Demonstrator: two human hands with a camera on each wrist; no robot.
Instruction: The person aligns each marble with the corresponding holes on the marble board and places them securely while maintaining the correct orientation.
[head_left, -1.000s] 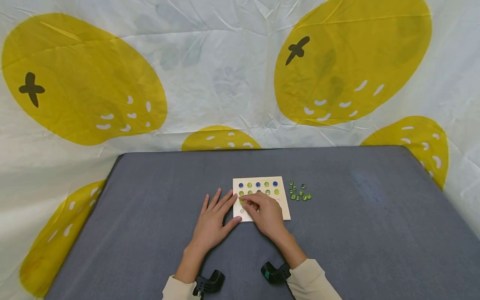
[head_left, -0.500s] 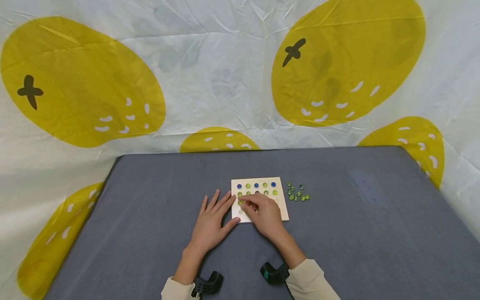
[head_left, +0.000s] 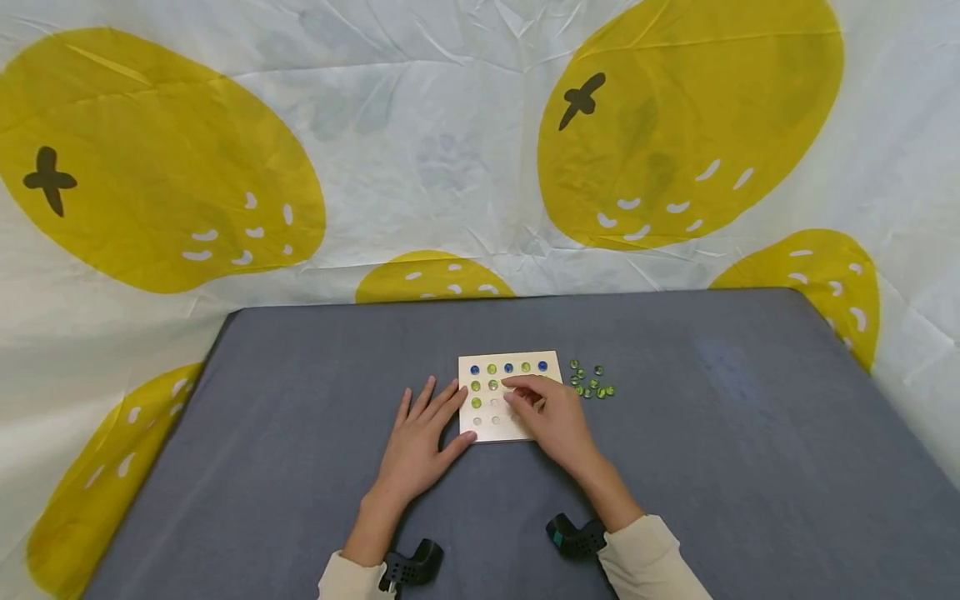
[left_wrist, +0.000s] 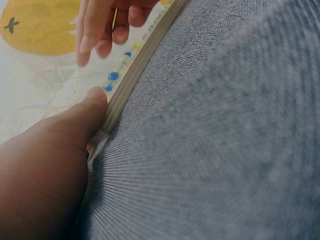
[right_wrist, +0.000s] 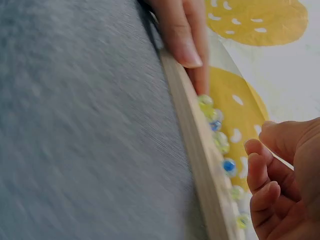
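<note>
A pale wooden board with rows of round hollows lies on the grey table. Blue marbles and green marbles sit in its far rows, and one green marble occupies the left hollow of the third row. My left hand is spread, its fingertips at the board's left edge and its thumb at the near left corner. Over the board's right part hovers my right hand, thumb and index finger apart; in the right wrist view nothing shows between its fingers. It hides several hollows.
Loose green marbles lie in a cluster just right of the board. Grey cloth covers the table. Behind it hangs a white curtain with yellow fruit shapes. Each wrist wears a black camera band.
My right hand has moved right from the third row's left hollow, uncovering the green marble there. My left hand stays at the board's edge. The head view has shifted slightly.
</note>
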